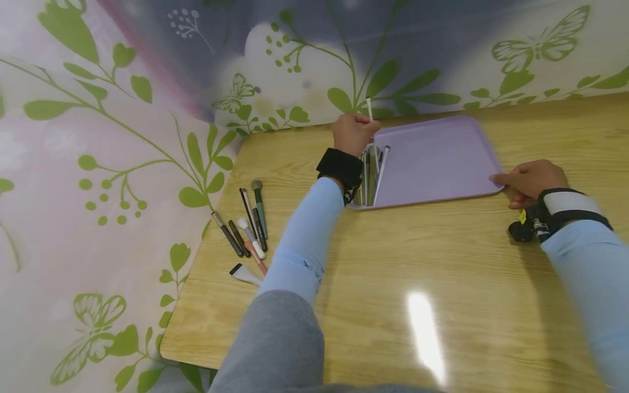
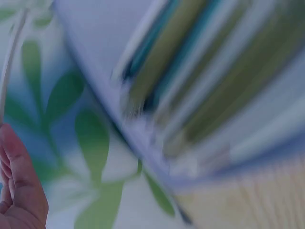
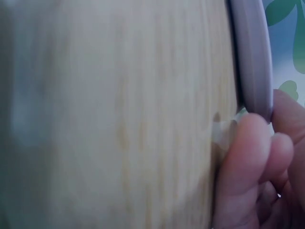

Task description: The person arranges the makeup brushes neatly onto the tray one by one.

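Note:
In the head view, my left hand [image 1: 351, 134] pinches a slim white makeup brush [image 1: 370, 109] above the left end of a lilac tray [image 1: 437, 164]. The same brush [image 2: 12, 59] stands up from the fingers at the left wrist view's edge. Beneath that hand, several brushes [image 1: 372, 177] lie side by side in the tray, partly hidden by the wrist; they look blurred in the left wrist view. At the tray's front right corner, my right hand [image 1: 538, 179] grips the rim, thumb on top. The right wrist view shows fingers under the tray's edge [image 3: 255, 57].
Left of my left forearm, several loose makeup brushes [image 1: 253, 218] lie on the wooden table [image 1: 373, 295], some partly covered by the sleeve. A leaf-patterned wall covering [image 1: 295, 65] rises along the table's back and left edges.

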A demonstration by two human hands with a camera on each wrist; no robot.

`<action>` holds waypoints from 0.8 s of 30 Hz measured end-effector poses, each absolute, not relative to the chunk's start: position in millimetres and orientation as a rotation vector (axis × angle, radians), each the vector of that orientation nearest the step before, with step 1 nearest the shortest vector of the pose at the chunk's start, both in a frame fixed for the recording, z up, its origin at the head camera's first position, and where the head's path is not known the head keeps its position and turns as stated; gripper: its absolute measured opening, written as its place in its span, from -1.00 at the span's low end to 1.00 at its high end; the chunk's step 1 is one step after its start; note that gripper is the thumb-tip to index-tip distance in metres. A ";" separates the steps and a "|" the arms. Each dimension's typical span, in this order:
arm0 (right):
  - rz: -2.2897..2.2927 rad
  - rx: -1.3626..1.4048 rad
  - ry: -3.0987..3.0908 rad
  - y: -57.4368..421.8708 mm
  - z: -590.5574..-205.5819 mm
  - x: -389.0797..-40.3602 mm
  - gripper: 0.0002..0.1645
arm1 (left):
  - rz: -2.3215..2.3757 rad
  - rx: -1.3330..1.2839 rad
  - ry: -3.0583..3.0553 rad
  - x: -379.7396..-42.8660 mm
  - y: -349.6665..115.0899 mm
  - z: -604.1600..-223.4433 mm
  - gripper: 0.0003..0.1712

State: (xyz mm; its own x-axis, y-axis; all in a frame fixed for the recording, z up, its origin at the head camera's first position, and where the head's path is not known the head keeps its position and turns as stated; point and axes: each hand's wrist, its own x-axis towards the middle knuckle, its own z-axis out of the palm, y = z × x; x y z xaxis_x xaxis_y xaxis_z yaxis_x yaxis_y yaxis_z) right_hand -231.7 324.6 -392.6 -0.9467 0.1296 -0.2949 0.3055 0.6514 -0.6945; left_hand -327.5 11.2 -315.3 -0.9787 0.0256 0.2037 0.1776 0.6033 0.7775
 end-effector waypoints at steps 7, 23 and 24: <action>-1.172 0.337 2.631 321.3 -392.9 -235.2 -0.37 | -0.893 -0.201 -2.881 -319.3 35.3 -352.8 -0.75; -1.248 0.341 2.578 328.4 -393.8 -234.2 -0.44 | -0.169 -0.312 -3.107 -310.9 51.2 -371.1 -0.82; -1.250 0.343 2.579 328.0 -393.9 -234.0 -0.44 | -0.138 -0.323 -3.106 -310.2 51.9 -370.6 -0.83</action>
